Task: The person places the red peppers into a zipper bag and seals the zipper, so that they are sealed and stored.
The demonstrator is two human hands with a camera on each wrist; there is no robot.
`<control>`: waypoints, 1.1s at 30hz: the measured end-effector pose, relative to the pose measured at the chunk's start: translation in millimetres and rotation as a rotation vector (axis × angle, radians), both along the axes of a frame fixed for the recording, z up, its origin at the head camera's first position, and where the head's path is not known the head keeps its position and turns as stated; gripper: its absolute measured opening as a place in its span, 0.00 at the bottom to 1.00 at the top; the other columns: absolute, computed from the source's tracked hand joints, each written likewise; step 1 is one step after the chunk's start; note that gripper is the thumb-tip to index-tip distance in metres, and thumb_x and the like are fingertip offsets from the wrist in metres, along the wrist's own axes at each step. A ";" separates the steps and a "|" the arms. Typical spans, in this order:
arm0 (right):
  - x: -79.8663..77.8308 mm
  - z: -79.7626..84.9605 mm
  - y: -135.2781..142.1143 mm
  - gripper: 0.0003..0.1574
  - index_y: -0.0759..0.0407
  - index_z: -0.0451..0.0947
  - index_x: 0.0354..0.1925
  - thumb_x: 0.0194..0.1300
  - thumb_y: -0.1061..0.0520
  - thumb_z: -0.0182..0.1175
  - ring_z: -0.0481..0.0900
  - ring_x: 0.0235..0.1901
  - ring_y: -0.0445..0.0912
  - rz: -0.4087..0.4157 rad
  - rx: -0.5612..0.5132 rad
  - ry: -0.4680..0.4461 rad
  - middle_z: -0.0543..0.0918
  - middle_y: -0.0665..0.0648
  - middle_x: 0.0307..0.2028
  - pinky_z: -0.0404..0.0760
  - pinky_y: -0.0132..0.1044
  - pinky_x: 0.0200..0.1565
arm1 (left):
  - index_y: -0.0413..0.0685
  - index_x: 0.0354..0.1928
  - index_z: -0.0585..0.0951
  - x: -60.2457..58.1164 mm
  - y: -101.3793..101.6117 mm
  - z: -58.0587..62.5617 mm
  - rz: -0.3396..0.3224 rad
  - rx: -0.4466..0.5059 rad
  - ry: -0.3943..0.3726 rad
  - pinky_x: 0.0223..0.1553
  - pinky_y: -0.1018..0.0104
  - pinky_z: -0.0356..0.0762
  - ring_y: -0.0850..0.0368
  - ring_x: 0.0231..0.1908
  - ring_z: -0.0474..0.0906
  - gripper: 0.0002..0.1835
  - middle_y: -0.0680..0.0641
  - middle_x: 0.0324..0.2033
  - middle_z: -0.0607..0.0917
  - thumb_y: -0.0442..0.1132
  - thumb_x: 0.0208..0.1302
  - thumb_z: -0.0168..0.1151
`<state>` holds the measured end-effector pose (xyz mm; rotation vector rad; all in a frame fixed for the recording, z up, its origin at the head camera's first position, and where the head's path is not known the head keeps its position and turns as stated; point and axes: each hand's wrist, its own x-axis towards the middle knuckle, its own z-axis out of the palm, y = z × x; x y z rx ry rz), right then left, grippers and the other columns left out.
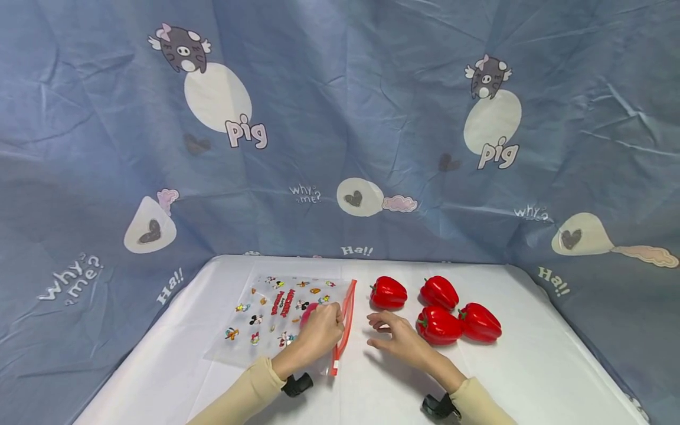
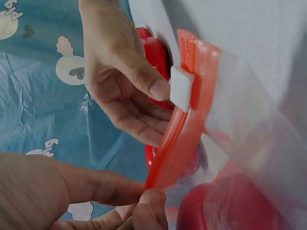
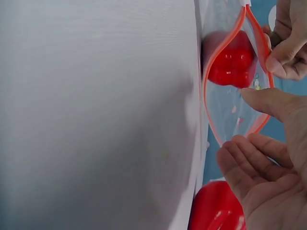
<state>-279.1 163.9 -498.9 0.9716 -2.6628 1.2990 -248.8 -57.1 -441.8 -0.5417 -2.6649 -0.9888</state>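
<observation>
A clear zip bag (image 1: 249, 319) with cartoon prints lies flat on the left of the table, its orange-red zip edge (image 1: 347, 319) facing right. My left hand (image 1: 321, 330) pinches the upper side of that edge, and the mouth gapes in the right wrist view. Inside the bag sits a red bell pepper (image 3: 233, 62). My right hand (image 1: 401, 342) is just right of the mouth, fingers loosely bent and thumb apart, with nothing in its grasp. The white slider (image 2: 182, 88) is at the near end of the zip.
Several more red bell peppers stand on the white table (image 1: 542, 366), right of and behind my right hand; one pepper (image 1: 388, 293) is a little apart from the cluster (image 1: 440, 324). A blue printed cloth (image 1: 340, 147) hangs behind the table.
</observation>
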 end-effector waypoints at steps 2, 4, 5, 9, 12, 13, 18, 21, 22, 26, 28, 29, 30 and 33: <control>1.2 0.2 3.2 0.30 0.65 0.74 0.55 0.57 0.55 0.69 0.83 0.47 0.54 -0.006 0.011 -0.001 0.81 0.62 0.49 0.81 0.43 0.50 | 0.42 0.19 0.73 -0.1 -0.1 -0.3 -0.006 0.010 -0.004 0.15 0.73 0.65 0.65 0.15 0.66 0.09 0.51 0.15 0.73 0.22 0.49 0.54; 2.5 -0.3 6.4 0.30 0.65 0.74 0.55 0.57 0.54 0.69 0.82 0.48 0.53 -0.009 0.018 -0.010 0.81 0.61 0.50 0.80 0.44 0.50 | 0.41 0.20 0.72 -0.3 -0.1 -0.5 -0.009 0.015 -0.009 0.15 0.73 0.65 0.65 0.14 0.66 0.09 0.51 0.15 0.73 0.21 0.49 0.54; 3.3 -0.3 7.8 0.30 0.64 0.74 0.55 0.57 0.54 0.69 0.82 0.48 0.53 -0.009 0.019 -0.017 0.81 0.60 0.50 0.80 0.44 0.51 | 0.41 0.20 0.72 -0.4 -0.1 -0.7 -0.010 0.015 -0.010 0.15 0.74 0.65 0.65 0.14 0.66 0.09 0.51 0.15 0.73 0.21 0.49 0.53; 7.4 -0.8 12.8 0.30 0.63 0.74 0.55 0.57 0.53 0.69 0.82 0.49 0.52 -0.014 0.025 -0.015 0.81 0.58 0.51 0.79 0.46 0.52 | 0.41 0.20 0.72 -0.4 0.0 -1.4 -0.014 0.017 -0.014 0.14 0.74 0.63 0.66 0.14 0.65 0.09 0.51 0.15 0.72 0.21 0.49 0.53; 11.1 -0.4 16.1 0.30 0.62 0.74 0.55 0.57 0.52 0.69 0.82 0.49 0.51 -0.029 0.033 0.001 0.81 0.57 0.50 0.79 0.46 0.52 | 0.41 0.20 0.72 0.0 0.3 -1.3 -0.016 0.020 -0.015 0.14 0.74 0.63 0.66 0.14 0.65 0.09 0.51 0.15 0.72 0.21 0.49 0.53; 12.3 -0.1 17.2 0.30 0.61 0.74 0.55 0.57 0.52 0.69 0.82 0.49 0.51 -0.032 0.033 0.004 0.82 0.57 0.50 0.78 0.46 0.52 | 0.41 0.20 0.72 0.0 0.4 -1.3 -0.015 0.019 -0.016 0.14 0.74 0.63 0.66 0.14 0.65 0.09 0.51 0.15 0.72 0.21 0.49 0.53; 16.2 1.1 24.5 0.29 0.60 0.75 0.54 0.57 0.51 0.69 0.82 0.50 0.51 -0.030 0.035 0.000 0.81 0.57 0.51 0.78 0.46 0.53 | 0.42 0.20 0.72 -0.5 0.7 -0.7 -0.014 0.018 -0.020 0.14 0.75 0.64 0.66 0.14 0.65 0.09 0.51 0.15 0.72 0.22 0.49 0.53; 17.7 0.4 29.9 0.29 0.60 0.75 0.54 0.57 0.51 0.69 0.81 0.51 0.51 -0.021 0.042 -0.014 0.81 0.57 0.52 0.78 0.46 0.54 | 0.42 0.20 0.72 -0.6 0.8 -0.2 -0.015 0.019 -0.015 0.14 0.75 0.64 0.66 0.14 0.65 0.09 0.51 0.15 0.72 0.21 0.48 0.53; 18.2 0.3 31.6 0.29 0.60 0.75 0.54 0.57 0.50 0.69 0.81 0.52 0.51 -0.018 0.044 -0.019 0.81 0.57 0.52 0.77 0.46 0.54 | 0.42 0.19 0.72 -0.6 0.8 -0.2 -0.014 0.019 -0.011 0.14 0.74 0.64 0.66 0.14 0.65 0.09 0.51 0.15 0.72 0.21 0.48 0.53; 20.9 0.0 38.2 0.29 0.60 0.75 0.55 0.58 0.50 0.68 0.80 0.53 0.51 0.007 0.045 -0.015 0.80 0.56 0.53 0.77 0.45 0.56 | 0.43 0.18 0.71 -0.9 1.1 -1.3 -0.014 0.016 0.008 0.15 0.73 0.63 0.66 0.15 0.64 0.10 0.52 0.14 0.71 0.22 0.48 0.54; 22.5 1.0 41.6 0.29 0.59 0.74 0.55 0.58 0.50 0.68 0.80 0.54 0.51 0.016 0.045 -0.011 0.80 0.56 0.54 0.76 0.45 0.56 | 0.43 0.17 0.71 -1.1 1.3 -2.0 -0.013 0.013 0.014 0.15 0.73 0.63 0.66 0.15 0.64 0.10 0.53 0.13 0.71 0.22 0.47 0.55; 23.5 1.7 43.2 0.29 0.59 0.74 0.55 0.58 0.50 0.68 0.80 0.54 0.51 0.020 0.045 -0.012 0.80 0.56 0.54 0.76 0.46 0.56 | 0.43 0.17 0.71 -1.2 1.3 -2.0 -0.014 0.013 0.014 0.15 0.73 0.63 0.66 0.15 0.64 0.10 0.53 0.13 0.71 0.22 0.48 0.55; 24.4 2.8 44.7 0.29 0.59 0.74 0.56 0.58 0.50 0.68 0.79 0.54 0.51 0.023 0.046 -0.014 0.80 0.56 0.54 0.76 0.46 0.56 | 0.43 0.17 0.71 -1.3 1.3 -2.1 -0.014 0.012 0.012 0.15 0.74 0.63 0.66 0.15 0.64 0.10 0.53 0.13 0.71 0.22 0.48 0.55; 27.0 7.2 49.2 0.31 0.58 0.73 0.57 0.57 0.51 0.68 0.79 0.55 0.50 0.025 0.050 -0.021 0.79 0.56 0.55 0.76 0.46 0.57 | 0.43 0.18 0.72 -1.5 1.1 -2.0 -0.013 0.020 -0.005 0.14 0.75 0.63 0.66 0.14 0.65 0.10 0.53 0.14 0.71 0.22 0.48 0.55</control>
